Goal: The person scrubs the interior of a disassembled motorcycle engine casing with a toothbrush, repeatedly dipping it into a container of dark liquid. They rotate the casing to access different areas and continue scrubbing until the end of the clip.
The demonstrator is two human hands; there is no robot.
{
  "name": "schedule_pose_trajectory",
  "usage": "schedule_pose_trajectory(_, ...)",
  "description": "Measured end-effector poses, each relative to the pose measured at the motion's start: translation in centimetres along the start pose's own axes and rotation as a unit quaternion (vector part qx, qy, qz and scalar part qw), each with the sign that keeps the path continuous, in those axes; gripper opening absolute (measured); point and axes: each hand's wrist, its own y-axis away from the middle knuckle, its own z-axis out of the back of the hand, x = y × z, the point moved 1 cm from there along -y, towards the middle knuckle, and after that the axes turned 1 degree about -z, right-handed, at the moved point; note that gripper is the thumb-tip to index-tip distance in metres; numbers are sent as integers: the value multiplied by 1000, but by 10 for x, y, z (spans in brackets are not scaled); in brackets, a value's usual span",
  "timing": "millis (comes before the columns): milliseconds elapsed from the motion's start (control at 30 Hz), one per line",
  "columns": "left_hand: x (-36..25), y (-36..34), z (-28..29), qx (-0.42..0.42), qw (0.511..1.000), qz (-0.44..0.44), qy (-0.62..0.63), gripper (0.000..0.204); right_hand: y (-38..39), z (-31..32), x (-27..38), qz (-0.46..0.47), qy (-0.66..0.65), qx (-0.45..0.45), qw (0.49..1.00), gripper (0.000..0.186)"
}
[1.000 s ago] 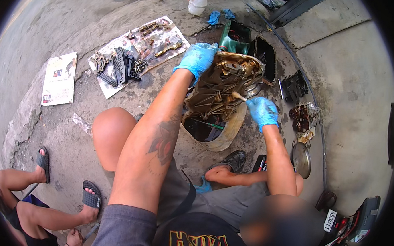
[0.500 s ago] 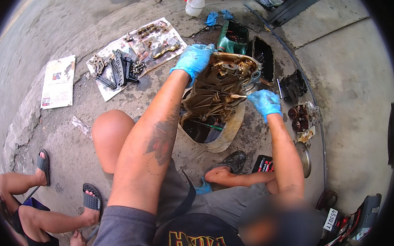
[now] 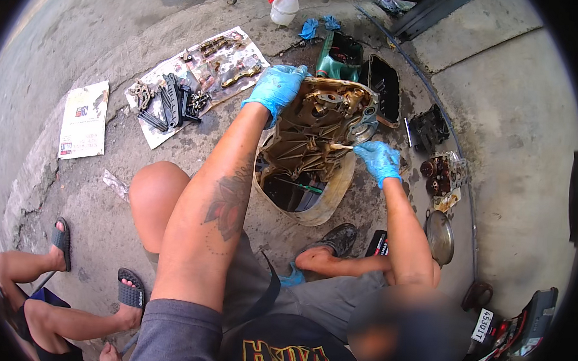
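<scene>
My blue-gloved left hand (image 3: 275, 89) grips the top left edge of an oily, brown-stained metal casing (image 3: 321, 123), holding it tilted up over a cut-down pale plastic tub (image 3: 332, 204). Inside the tub, dark liquid and a green object (image 3: 308, 187) show below the casing. My blue-gloved right hand (image 3: 376, 162) holds a small brush (image 3: 342, 147) by its handle, with the pale tip against the ribbed lower inside of the casing. A round metal piece (image 3: 364, 133) sits at the casing's right side.
Newspapers with metal parts (image 3: 213, 72), a green container (image 3: 341, 59), black pan (image 3: 383, 87), engine parts (image 3: 438, 175), round dish (image 3: 439, 237), spray bottle (image 3: 284, 7), loose gloves (image 3: 310, 28) and hose (image 3: 425, 76) surround me. A seated person's legs (image 3: 73, 313) are lower left; a motorcycle (image 3: 523, 323) lower right.
My left hand and the casing have shifted slightly left. My right hand and brush have moved a little up, then back down and leftward along the inside of the casing.
</scene>
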Motion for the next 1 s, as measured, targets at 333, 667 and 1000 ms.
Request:
schedule_pose_trajectory(333, 5, -9, -7, -6, 995, -73, -63, 51, -6, -5, -10, 16, 0, -13, 1000, 34)
schedule_pose_trajectory(667, 0, -6, -6, -19, 996, -65, -49, 52, -14, 19, -10, -25, -18, 17, 999, 32)
schedule_pose_trajectory(1000, -4, -5, -8, 5, 1000, -10, -27, 48, 18, 24, 35, 65, 126, -67, 988, 33)
